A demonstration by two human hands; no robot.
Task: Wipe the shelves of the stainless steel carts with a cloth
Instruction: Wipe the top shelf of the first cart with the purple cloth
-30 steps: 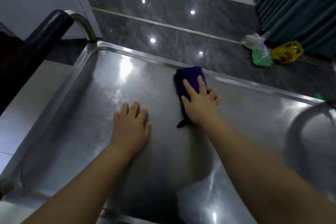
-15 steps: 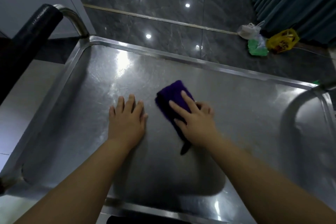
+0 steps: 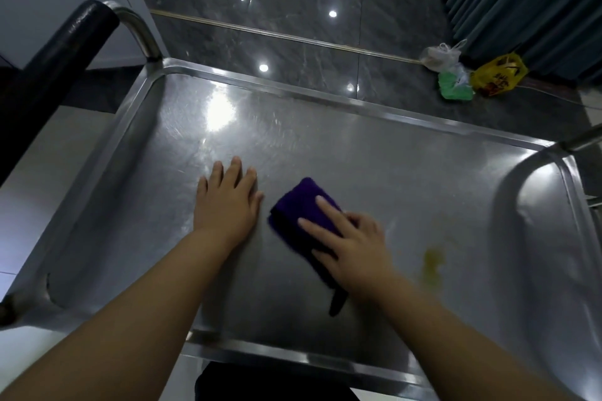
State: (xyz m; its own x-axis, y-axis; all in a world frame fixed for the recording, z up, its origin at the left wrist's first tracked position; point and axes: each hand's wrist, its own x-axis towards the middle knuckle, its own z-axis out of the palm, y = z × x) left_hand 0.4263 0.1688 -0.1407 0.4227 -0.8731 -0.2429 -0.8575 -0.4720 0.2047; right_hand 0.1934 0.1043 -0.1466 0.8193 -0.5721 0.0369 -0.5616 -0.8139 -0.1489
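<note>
The top shelf of the stainless steel cart (image 3: 374, 153) fills most of the view, a shallow tray with a raised rim. A folded purple cloth (image 3: 298, 210) lies on its middle. My right hand (image 3: 350, 247) presses down on the cloth with straight fingers spread over it. My left hand (image 3: 226, 202) rests flat on the bare steel just left of the cloth, palm down. A small yellowish smear (image 3: 431, 265) sits on the shelf to the right of my right hand.
The cart's handle with a black grip (image 3: 62, 52) rises at the far left corner. On the dark tiled floor beyond lie a yellow bag (image 3: 498, 76), a green bag (image 3: 454, 89) and a white bag (image 3: 439, 55), beside a teal curtain (image 3: 527, 0).
My right hand has dragged the cloth from the shelf's far rim back toward me, to the middle. The left hand has stayed flat in place.
</note>
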